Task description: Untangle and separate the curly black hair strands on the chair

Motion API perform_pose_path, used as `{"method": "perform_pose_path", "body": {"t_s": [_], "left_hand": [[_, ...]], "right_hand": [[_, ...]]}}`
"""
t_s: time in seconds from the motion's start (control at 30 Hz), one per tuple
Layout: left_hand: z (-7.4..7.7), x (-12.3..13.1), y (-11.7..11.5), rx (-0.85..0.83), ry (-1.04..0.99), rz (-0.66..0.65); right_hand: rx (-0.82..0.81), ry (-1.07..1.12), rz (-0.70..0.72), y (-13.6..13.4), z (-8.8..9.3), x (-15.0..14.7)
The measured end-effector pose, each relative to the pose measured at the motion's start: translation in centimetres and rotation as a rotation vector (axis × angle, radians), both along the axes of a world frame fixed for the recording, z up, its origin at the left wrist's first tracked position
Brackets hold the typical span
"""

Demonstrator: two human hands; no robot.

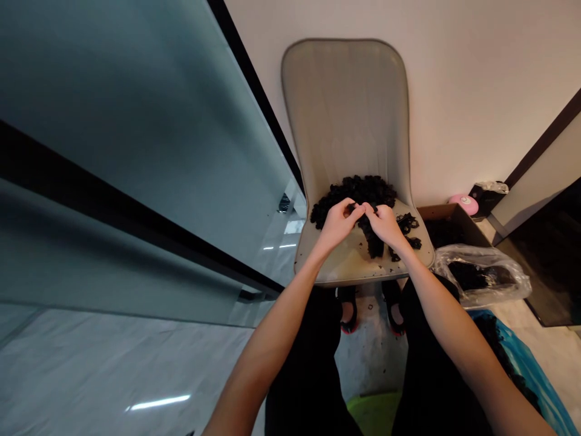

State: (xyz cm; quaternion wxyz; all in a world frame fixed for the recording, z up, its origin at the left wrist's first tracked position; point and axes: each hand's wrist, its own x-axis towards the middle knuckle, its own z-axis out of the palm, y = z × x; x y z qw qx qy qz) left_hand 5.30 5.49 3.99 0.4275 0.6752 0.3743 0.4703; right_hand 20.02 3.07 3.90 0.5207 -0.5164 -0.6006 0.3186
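Note:
A mound of black curly hair (356, 192) lies on the seat of a beige padded chair (345, 109). My left hand (338, 224) and my right hand (385, 225) meet just in front of the mound, with fingertips pinching strands of it. A thick dark lock (373, 242) hangs down from between my hands onto the seat. Smaller curly tufts (408, 227) lie to the right of my right hand, and loose bits are scattered over the seat. My fingers hide the exact point where the strands part.
A cardboard box (449, 224) holding dark hair and a clear plastic bag (481, 275) of dark hair sit right of the chair. Beyond them are a pink object (463, 204) and a black bin (485, 198). A blue bag (521, 363) and green basin (374, 415) lie below; a glass panel (136, 151) stands left.

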Motion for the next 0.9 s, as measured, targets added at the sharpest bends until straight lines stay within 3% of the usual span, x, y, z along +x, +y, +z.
{"method": "perform_pose_path", "body": {"t_s": [0.17, 0.37, 0.53, 0.7, 0.9], "left_hand": [[-0.5, -1.1, 0.0, 0.075, 0.08, 0.009], [-0.7, -1.5, -0.2, 0.266, 0.376, -0.078], [-0.5, -1.6, -0.1, 0.332, 0.427, -0.114], [0.1, -0.9, -1.1, 0.45, 0.403, -0.029], [0.3, -0.5, -1.2, 0.448, 0.383, 0.01]], "right_hand": [[0.025, -0.17, -0.036, 0.3, -1.1, 1.4], [0.108, -0.244, 0.017, 0.2, -1.8, 1.3], [-0.019, -0.251, 0.017, 0.1, -1.8, 1.3], [-0.184, -0.184, 0.077, 0.4, -1.7, 1.4], [-0.192, -0.205, 0.092, 0.8, -1.3, 1.3]]}}
